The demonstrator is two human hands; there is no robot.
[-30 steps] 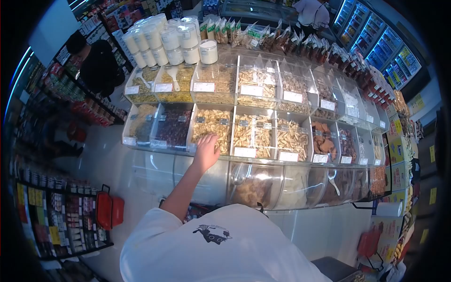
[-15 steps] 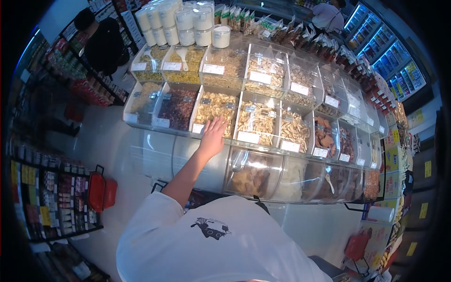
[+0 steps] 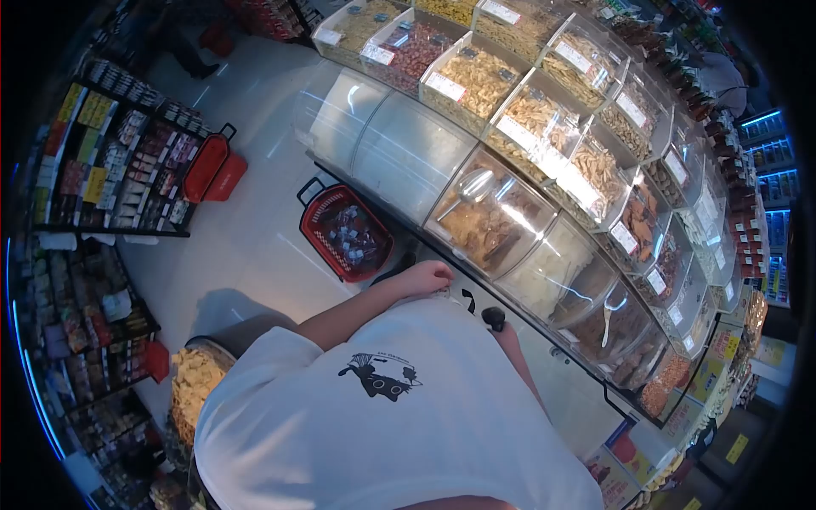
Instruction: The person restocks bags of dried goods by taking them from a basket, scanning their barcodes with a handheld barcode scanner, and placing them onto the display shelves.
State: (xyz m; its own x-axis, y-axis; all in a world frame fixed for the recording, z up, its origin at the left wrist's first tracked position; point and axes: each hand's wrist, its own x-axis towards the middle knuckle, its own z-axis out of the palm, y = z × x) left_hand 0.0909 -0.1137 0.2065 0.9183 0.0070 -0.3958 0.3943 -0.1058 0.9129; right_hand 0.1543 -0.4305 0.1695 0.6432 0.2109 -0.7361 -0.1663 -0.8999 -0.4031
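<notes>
Shop floor (image 3: 263, 255) below, snack bins (image 3: 444, 87) ahead. Black object (image 3: 493, 320) at right hand (image 3: 507, 337), toward bins; long axis unclear, left hand (image 3: 429, 277) farther off. Left fingers look curled; cannot tell whether either hand grips. Basket (image 3: 329, 262) left of left hand.

The pale, glossy floor (image 3: 246, 263) carries a red shopping basket (image 3: 330, 262) — just beside the tiered display stand (image 3: 406, 153). Rows of clear bins (image 3: 470, 109) filled with dried foods sit on the stand, white price labels (image 3: 446, 87) along their fronts.
</notes>
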